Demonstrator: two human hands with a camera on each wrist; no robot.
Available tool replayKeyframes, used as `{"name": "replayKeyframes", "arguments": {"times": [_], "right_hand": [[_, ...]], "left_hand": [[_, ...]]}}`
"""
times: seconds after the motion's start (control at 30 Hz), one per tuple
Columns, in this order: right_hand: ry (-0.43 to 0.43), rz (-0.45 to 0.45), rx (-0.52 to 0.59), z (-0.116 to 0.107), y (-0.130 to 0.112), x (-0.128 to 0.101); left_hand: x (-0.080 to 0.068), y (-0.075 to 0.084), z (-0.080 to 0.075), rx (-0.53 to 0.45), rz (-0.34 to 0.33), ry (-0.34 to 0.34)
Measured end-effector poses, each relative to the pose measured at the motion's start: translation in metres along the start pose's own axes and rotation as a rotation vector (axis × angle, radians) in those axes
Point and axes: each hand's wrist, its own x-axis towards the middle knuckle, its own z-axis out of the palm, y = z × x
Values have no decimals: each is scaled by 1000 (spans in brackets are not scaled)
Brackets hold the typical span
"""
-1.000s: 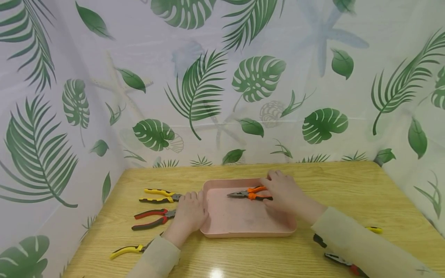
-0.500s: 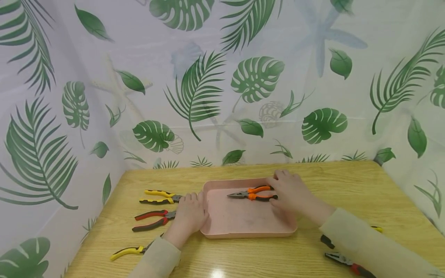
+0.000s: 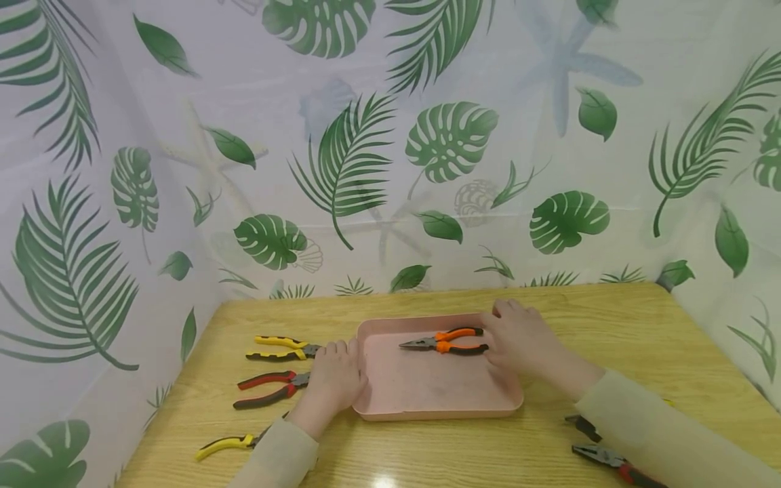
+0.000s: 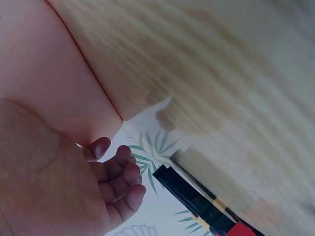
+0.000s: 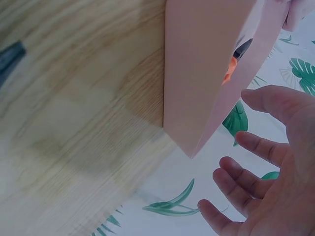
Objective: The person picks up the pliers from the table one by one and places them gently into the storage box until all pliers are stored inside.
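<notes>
A pink tray [image 3: 427,393] lies on the wooden table, holding long-nose pliers with orange and black handles [image 3: 451,341]. My left hand [image 3: 337,379] grips the tray's left rim, its thumb side over the edge. In the left wrist view, the fingers [image 4: 120,184] curl loosely beside the tray's outer wall [image 4: 44,59]. My right hand [image 3: 525,339] is over the tray's far right corner, just past the handle ends. The right wrist view shows its fingers [image 5: 246,179] spread and bent, with nothing between them; the orange handle [image 5: 230,71] shows inside the tray.
Left of the tray lie yellow-black pliers [image 3: 281,347], red-black pliers [image 3: 268,390] and a yellow-handled tool [image 3: 226,445] partly under the left sleeve. More pliers [image 3: 610,461] and a dark-tipped tool [image 3: 584,427] lie by the right sleeve. A leaf-print sheet [image 3: 390,169] hangs behind the table.
My right hand has let go of the orange pliers' handles and moved right, uncovering them. The pliers stay in the tray; the left hand keeps its place on the rim.
</notes>
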Motion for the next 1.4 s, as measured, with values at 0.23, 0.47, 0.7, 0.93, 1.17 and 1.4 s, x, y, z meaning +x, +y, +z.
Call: {"name": "replayKeyframes", "arguments": {"times": [0.23,0.47,0.7,0.93,1.17,1.4], "right_hand": [[46,-10,14,0,6,-5],[75,-22,41,-3,12,-10],[118,-32,41,-5,15,-17],[136,-24,36,-4,19,-23],[107,-17,35,-3,24,-26],[98,-7,30,-3,27,-30]], "left_hand": [[0,0,-1,-4,-2,-4],[0,0,-2,-21,0,2],[1,0,-1,-13,-2,15],[0,0,0,-15,-8,-3],[-1,0,-2,-13,-3,2],[-1,1,-1,-14,-2,16]]}}
